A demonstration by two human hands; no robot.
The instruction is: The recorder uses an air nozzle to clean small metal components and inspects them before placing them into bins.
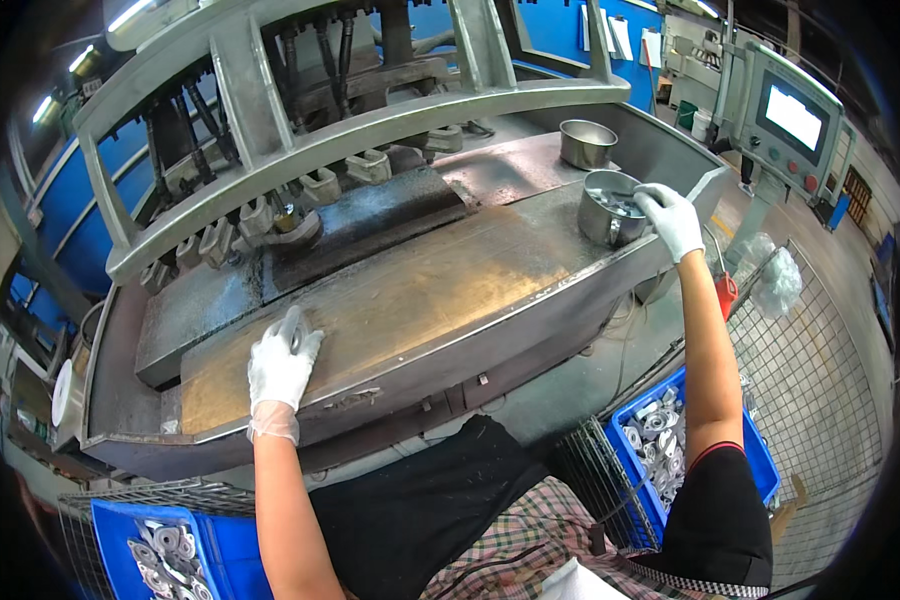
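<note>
My left hand (pixel 282 362), in a white glove, is closed around a small grey metal part (pixel 295 338) over the near edge of a worn brown work board (pixel 410 285). Fingers hide most of that part. To the right, my gloved right hand (pixel 675 220) has its bent fingers at the rim of a round metal pot (pixel 598 222). Shiny grey contents (pixel 618 202) show inside the pot, too unclear to name. A second metal pot (pixel 588 150) stands just behind it.
A metal machine frame (pixel 390 118) with a row of clamps spans the far side. Blue bins (pixel 760 450) of grey metal parts stand at lower left and right. A control panel (pixel 792 118) rises at right, above wire mesh (pixel 820 350) and a plastic bag (pixel 776 285).
</note>
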